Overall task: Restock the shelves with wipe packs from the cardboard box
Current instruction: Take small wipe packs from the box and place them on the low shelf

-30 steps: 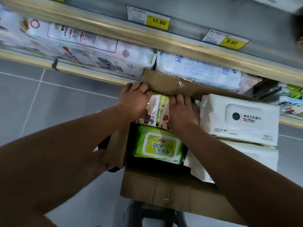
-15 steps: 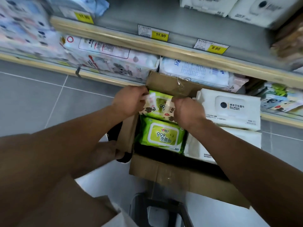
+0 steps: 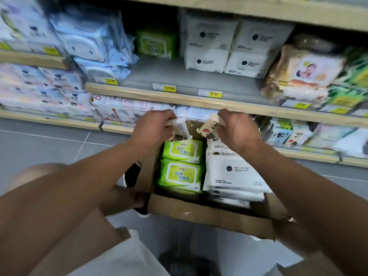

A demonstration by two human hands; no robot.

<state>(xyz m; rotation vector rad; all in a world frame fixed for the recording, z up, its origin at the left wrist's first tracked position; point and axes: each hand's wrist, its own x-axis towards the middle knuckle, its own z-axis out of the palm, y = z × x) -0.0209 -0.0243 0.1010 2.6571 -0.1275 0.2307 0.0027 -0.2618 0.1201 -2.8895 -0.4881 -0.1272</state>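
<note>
An open cardboard box (image 3: pixel 209 216) stands in front of me, below the shelves. Inside on the left lie two green wipe packs (image 3: pixel 182 173), one behind the other; white wipe packs (image 3: pixel 235 174) are stacked on the right. My left hand (image 3: pixel 153 126) pinches the left end of a green pack's patterned wrapper (image 3: pixel 180 128), lifted above the box. My right hand (image 3: pixel 237 128) pinches the patterned right end (image 3: pixel 209 129). The middle shelf (image 3: pixel 179 78) above holds one green pack (image 3: pixel 156 43) at the back and white packs (image 3: pixel 231 46) beside it.
Blue and white packs (image 3: pixel 89 42) fill the shelf's left; baby-print packs (image 3: pixel 304 70) sit at right. Yellow price tags (image 3: pixel 170 88) line the wooden shelf edge. A lower shelf holds more packs (image 3: pixel 123 108). Grey tiled floor (image 3: pixel 49 146) spreads left; a stool (image 3: pixel 187 263) carries the box.
Both hands have lifted the green pack by its patterned ends, up out of the box's far end. My view has tilted upward, bringing the middle shelf into sight.
</note>
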